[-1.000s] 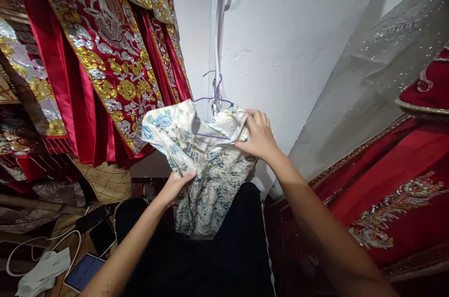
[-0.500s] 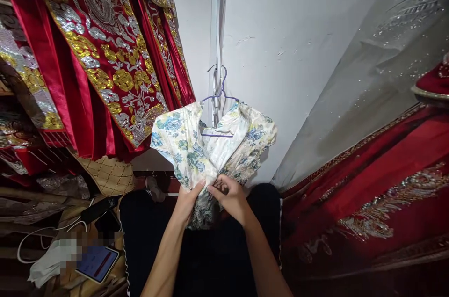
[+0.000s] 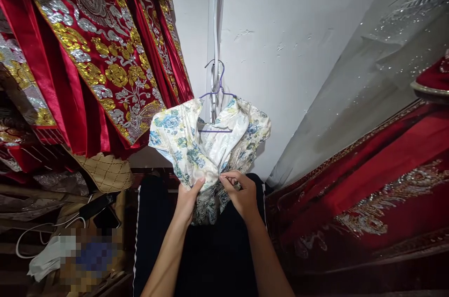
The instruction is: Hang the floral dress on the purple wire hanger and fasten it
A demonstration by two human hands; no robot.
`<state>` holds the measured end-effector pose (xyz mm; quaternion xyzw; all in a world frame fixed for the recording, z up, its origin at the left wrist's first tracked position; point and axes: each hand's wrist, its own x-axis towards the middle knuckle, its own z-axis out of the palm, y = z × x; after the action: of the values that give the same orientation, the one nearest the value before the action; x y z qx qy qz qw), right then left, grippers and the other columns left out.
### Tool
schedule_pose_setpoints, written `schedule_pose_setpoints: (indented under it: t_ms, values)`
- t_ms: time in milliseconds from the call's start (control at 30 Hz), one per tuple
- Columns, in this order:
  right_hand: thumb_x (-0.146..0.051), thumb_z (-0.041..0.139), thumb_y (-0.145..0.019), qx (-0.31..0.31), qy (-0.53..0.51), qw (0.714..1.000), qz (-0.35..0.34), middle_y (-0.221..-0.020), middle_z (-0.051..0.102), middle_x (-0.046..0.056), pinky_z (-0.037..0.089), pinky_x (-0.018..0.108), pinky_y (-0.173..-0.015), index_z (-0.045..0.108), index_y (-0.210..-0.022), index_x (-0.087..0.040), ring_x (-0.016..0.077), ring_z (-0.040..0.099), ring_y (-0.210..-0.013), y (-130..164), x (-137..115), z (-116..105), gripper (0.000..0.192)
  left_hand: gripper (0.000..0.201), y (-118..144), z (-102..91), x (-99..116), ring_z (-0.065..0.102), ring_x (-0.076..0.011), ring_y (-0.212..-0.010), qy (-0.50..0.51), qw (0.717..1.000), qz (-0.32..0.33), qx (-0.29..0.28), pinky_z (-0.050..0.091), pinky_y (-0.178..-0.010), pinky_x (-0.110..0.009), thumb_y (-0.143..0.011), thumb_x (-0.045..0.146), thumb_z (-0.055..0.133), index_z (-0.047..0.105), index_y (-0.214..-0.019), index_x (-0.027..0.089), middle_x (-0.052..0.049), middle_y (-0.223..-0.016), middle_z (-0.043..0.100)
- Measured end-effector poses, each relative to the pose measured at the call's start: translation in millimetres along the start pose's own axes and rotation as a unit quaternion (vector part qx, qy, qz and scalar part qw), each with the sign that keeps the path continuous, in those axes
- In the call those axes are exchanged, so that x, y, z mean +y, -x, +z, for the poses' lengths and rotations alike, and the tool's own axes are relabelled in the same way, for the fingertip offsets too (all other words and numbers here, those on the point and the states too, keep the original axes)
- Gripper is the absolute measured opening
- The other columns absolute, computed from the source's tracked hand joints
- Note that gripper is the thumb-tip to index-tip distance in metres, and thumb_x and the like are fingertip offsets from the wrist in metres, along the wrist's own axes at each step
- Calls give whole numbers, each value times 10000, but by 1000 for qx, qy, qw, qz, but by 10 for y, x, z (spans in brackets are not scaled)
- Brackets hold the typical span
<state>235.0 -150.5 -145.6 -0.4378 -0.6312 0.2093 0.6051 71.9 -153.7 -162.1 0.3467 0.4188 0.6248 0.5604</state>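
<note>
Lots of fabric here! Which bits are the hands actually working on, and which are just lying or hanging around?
In hand:
- floral garment, pinched at its front by the left hand and the right hand
- purple wire hanger carrying it

Just around:
- red embroidered robes hanging at left
- red beaded cloth at right
- white cable
- quilted gold cloth

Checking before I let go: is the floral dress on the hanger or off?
On: the floral dress hangs from the purple hanger.

Cluttered surface at lower left [image 3: 21,222], white cable [image 3: 28,238], crumpled white cloth [image 3: 45,259], dark phone [image 3: 96,206] lying on it
</note>
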Motion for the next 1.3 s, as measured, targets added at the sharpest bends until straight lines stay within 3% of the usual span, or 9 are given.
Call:
schedule_pose_setpoints:
  t_ms: [100,200,267,300,400,467,667,1067,1300]
  values:
    - [-214,692,-870,32,-9,999,-33,-723,614,6,430,299,-647,733,-844,-225,151,537,-662,6,-50,21,51,701,30,0,-56,604,-307,-1242,-68,988,100,95,489,-1058,-446,-796,366,788,498,-1410,189,-161,-1341,613]
    - [-180,691,-866,38,-16,998,-53,-740,627,5,443,302,-649,734,-841,-230,150,553,-667,1,-94,18,70,818,92,15,-96,453,-299,-1378,-195,924,265,195,400,-1134,-455,-791,347,787,365,-1487,260,-149,-1497,420]
    - [-164,690,-865,26,-19,997,-66,-766,647,10,453,303,-650,740,-846,-232,150,564,-673,-1,-118,19,86,739,129,52,-89,382,-313,-1413,-277,879,338,189,336,-1167,-479,-789,331,783,434,-1436,254,-149,-1483,399]
    - [-157,690,-864,17,-20,997,-72,-782,657,14,458,302,-650,744,-849,-233,149,570,-677,1,-129,24,94,626,141,80,-78,406,-310,-1389,-306,870,355,154,340,-1158,-479,-803,318,766,506,-1368,247,-142,-1429,450]
    - [-138,683,-865,-4,-27,996,-87,-800,671,18,471,295,-647,754,-868,-235,146,584,-686,15,-166,45,121,249,145,180,-55,594,-242,-1140,-321,886,334,11,470,-1006,-396,-899,270,648,630,-1144,232,-90,-1150,627]
    - [-127,678,-865,-9,-30,995,-93,-803,677,18,476,287,-638,758,-883,-236,145,596,-695,20,-188,56,136,148,138,238,-62,641,-194,-962,-301,905,298,-34,511,-877,-332,-944,251,573,637,-1074,221,-59,-1009,660]
    - [-122,684,-854,27,-6,994,-110,-772,688,11,470,286,-606,753,-835,-230,139,591,-656,-194,-205,24,129,106,165,255,-124,624,-170,-853,-293,920,252,-63,493,-784,-292,-959,276,553,629,-977,204,-42,-923,640]
    - [-215,702,-868,62,26,962,-265,-776,670,27,462,324,-655,754,-824,-229,176,597,-729,-1539,-416,-37,70,128,198,141,-186,601,-198,-823,-303,924,217,-85,474,-756,-305,-949,315,551,621,-908,217,-54,-893,614]
    - [-216,710,-862,96,36,951,-291,-760,638,11,408,297,-590,738,-805,-213,145,541,-666,-1850,-595,-38,64,137,170,72,-202,589,-190,-787,-334,908,214,-131,476,-726,-309,-952,303,540,617,-884,213,-48,-866,603]
